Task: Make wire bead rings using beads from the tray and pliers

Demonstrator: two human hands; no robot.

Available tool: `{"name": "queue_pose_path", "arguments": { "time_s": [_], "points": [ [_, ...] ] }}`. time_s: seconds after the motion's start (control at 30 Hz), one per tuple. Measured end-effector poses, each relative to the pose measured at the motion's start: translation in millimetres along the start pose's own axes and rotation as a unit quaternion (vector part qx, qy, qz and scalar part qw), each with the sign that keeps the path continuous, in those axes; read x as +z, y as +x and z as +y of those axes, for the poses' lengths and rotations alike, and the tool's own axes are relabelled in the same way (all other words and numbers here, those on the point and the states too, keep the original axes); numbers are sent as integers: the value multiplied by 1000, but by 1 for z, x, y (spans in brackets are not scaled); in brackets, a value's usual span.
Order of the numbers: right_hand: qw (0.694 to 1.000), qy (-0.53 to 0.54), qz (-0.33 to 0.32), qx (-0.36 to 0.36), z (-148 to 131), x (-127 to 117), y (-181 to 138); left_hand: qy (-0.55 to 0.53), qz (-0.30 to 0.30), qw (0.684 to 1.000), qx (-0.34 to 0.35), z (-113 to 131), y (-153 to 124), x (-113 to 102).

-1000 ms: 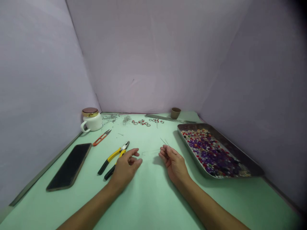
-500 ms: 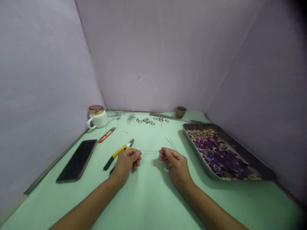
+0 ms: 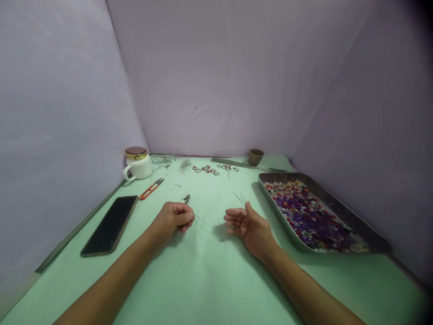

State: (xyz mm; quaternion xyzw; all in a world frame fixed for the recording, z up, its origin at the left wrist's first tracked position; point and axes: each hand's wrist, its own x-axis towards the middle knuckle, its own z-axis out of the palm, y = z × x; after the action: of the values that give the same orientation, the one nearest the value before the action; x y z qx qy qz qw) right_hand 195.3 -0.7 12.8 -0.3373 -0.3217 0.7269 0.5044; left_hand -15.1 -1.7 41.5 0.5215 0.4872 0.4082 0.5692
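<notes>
Between thumb and fingers my left hand [image 3: 174,220] pinches thin wire [image 3: 203,221], whose free ends stick out to the right over the green tabletop. My right hand [image 3: 250,229] is apart from it, thumb raised and fingers spread, with nothing visible in it. Just behind the right hand lie a couple of loose wire pieces [image 3: 239,197], partly hidden by it. A pair of pliers [image 3: 185,198] shows only its metal jaws; my left hand covers the handles.
A metal tray [image 3: 287,234] of mixed beads stands on the right. At the left are a phone [image 3: 110,225], orange thread snips [image 3: 152,188] and a lidded white mug [image 3: 140,167]. Beaded pieces [image 3: 206,169], wire scraps [image 3: 185,164], long wires [image 3: 243,165] and a brown cup [image 3: 255,157] sit at the back.
My right hand has let go of the wire and opened. My left hand has shifted slightly left over the pliers' handles, still holding the wire, which now slants down to the right.
</notes>
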Motion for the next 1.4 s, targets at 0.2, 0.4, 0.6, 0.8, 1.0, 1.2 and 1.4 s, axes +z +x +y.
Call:
{"name": "queue_pose_path", "arguments": {
  "time_s": [0.2,0.4,0.6,0.8,1.0,1.2,1.4],
  "points": [
    [976,-92,-134,142,9,17,-15,155,-107,982,-2,2,-12,18],
    [962,-100,-171,188,15,22,-22,257,-104,960,35,-1,-18,27],
    [958,-124,-195,173,14,21,-22,285,-84,954,42,0,-20,28],
    [963,-138,-172,156,16,20,-20,256,-76,963,47,-1,-19,30],
    [966,-127,-168,152,16,18,-18,235,-62,968,58,-5,-17,31],
    [961,-89,-172,197,14,15,-13,240,-58,965,91,-4,-19,33],
    [959,-90,-173,207,11,13,-12,198,-94,972,86,-2,-21,35]
  ]
}}
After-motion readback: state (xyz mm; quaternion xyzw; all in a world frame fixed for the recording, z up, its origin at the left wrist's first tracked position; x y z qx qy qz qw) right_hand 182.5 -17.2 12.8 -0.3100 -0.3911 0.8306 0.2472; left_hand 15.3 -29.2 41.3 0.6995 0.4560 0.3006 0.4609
